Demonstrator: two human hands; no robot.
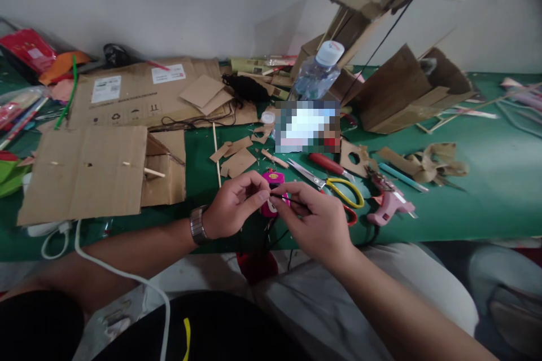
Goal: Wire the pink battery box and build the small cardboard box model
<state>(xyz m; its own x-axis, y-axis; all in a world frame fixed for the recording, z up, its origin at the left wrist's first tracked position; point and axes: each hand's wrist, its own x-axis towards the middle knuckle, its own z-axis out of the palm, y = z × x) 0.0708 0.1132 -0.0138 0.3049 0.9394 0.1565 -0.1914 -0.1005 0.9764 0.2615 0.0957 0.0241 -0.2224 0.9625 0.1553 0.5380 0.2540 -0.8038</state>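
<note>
A thin black cord (289,198) runs between the fingertips of my two hands, and its loose length hangs below them past the table edge. My left hand (231,206), with a metal watch on the wrist, pinches one end between thumb and finger. Opposite it, my right hand (317,217) has thumb and fingers closed on the cord, the fingertips almost meeting. Right behind my fingertips lies a pink tape measure (275,178), partly hidden by my hands. Scissors (314,178) with yellow and red handles lie beside my right hand, blades spread.
A pink glue gun (392,203) and a blue pen (402,176) lie to the right. Cardboard scraps (239,163) and a plastic bottle (315,79) are ahead. A cardboard box piece (84,175) stands left; a tall cardboard build (398,90) stands back right. A white cable (122,275) crosses my left arm.
</note>
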